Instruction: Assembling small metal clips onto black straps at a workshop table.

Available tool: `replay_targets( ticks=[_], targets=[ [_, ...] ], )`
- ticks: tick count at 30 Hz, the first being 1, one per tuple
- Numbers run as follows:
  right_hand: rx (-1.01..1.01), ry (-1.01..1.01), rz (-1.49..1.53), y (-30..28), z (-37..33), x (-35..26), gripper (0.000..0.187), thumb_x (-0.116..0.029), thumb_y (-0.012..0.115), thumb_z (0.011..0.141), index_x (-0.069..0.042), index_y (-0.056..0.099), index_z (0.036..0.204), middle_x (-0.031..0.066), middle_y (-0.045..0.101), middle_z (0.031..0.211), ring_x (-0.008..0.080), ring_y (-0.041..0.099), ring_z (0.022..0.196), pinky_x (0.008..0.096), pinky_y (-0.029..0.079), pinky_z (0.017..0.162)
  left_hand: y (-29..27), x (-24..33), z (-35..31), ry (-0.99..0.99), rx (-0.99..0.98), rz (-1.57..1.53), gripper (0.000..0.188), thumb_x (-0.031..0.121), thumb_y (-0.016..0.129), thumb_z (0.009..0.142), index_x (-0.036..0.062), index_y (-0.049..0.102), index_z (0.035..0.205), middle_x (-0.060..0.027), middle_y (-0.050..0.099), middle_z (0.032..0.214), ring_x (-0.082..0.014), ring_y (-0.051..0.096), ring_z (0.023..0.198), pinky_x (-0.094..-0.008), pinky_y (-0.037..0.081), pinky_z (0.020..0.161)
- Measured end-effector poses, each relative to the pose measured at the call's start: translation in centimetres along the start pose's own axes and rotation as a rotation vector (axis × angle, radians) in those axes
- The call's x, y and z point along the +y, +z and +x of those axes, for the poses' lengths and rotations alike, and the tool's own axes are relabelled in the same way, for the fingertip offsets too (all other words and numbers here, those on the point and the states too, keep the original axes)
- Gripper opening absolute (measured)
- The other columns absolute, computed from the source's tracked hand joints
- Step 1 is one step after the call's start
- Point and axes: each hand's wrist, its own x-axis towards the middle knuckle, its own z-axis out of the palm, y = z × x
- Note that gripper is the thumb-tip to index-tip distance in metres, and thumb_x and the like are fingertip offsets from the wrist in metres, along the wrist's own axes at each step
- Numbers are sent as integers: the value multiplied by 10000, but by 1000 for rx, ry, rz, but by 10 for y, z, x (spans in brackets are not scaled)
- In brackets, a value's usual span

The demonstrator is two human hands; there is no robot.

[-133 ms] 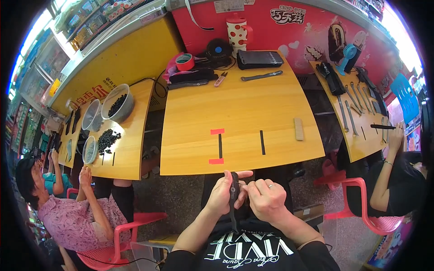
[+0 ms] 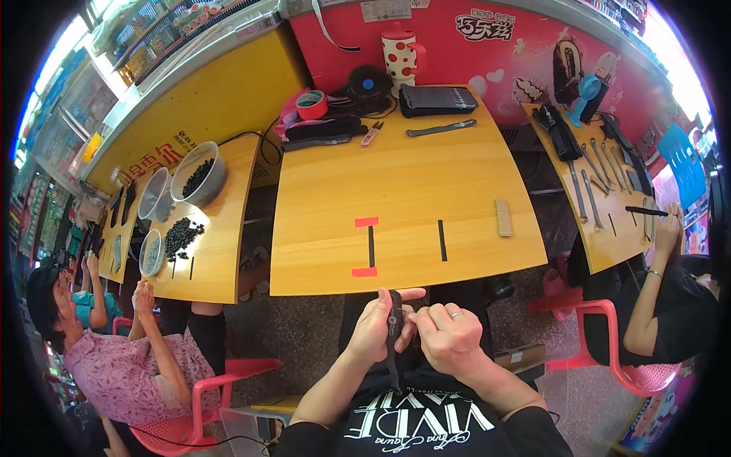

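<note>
Just in front of the table's near edge, my left hand (image 2: 371,335) grips a dark narrow strap (image 2: 394,352) with a wider upper part. The strap hangs down in front of my black shirt, and my left index finger points to the right. Close beside it, my right hand (image 2: 451,337), with a ring on one finger, is closed in a pinch by the strap. Whatever lies between its fingertips is too small or hidden to name.
On the wooden table (image 2: 320,221) are red tape marks (image 2: 365,222), black strips (image 2: 442,240), a beige block (image 2: 502,218), small snips (image 2: 371,134), another strap (image 2: 442,128), a tape roll (image 2: 311,104) and a spotted cup (image 2: 399,57). Co-workers sit at tables on both sides.
</note>
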Motion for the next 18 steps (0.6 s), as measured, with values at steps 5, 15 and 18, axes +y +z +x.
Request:
replay_targets(
  ticks=[5,15,18],
  targets=[
    [-47,-59,-32,-2,1,3,149,-200,658,812,-98,591,727,15,448,652,146,484,536,281,355,451,-4,-4,-1,15,-9,17,688,510,239,1048,-75,545,1244,-37,583,662,-107,478,421,-243,400,439],
    [-59,40,-38,2,-6,-2,129,-181,648,783,-78,589,734,33,467,657,162,517,538,287,396,458,-6,-12,-1,97,19,290,559,437,332,1059,-63,519,1226,-42,574,759,-81,497,530,-216,403,469],
    [23,94,12,6,-4,7,111,-150,660,758,-61,594,761,37,469,659,176,521,535,297,397,451,10,-16,-2,198,51,324,459,382,373,1060,-20,492,1245,-57,564,796,-104,508,548,-236,409,472]
  ],
)
